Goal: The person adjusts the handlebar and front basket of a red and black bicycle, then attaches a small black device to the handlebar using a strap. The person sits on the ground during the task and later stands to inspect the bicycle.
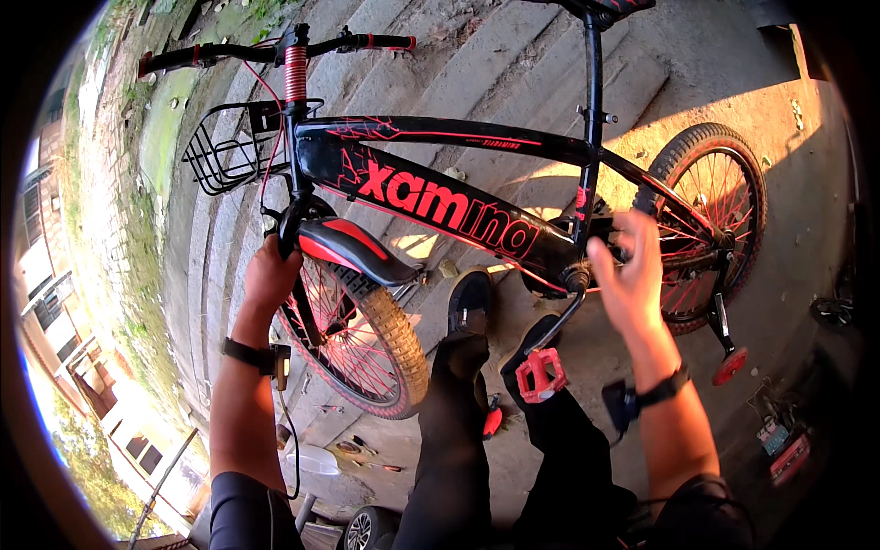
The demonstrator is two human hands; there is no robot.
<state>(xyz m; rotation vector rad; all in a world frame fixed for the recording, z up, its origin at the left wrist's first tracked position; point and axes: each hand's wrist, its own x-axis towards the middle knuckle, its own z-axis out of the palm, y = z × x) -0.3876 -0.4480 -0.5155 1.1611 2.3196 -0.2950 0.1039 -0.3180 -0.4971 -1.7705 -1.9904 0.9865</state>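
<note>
A black and red child's bicycle (330,165) stands side-on before me, its handlebar at the left and its rear wheel (750,206) at the right. My left hand (269,275) is closed round the front fork, just above the front wheel (390,344) and beside the black and red mudguard (353,249). Raised by the crank and seat tube, my right hand (632,275) has its fingers apart and holds nothing; whether it touches the frame I cannot tell. A red pedal (541,374) on its crank arm sits below, over my right leg.
A wire basket (225,151) hangs at the bicycle's front. One small red stabiliser wheel (730,366) sticks out by the rear wheel. Several hand tools (357,447) and a clear plastic container (313,459) lie near my left arm. Stone steps (486,64) run behind the bicycle.
</note>
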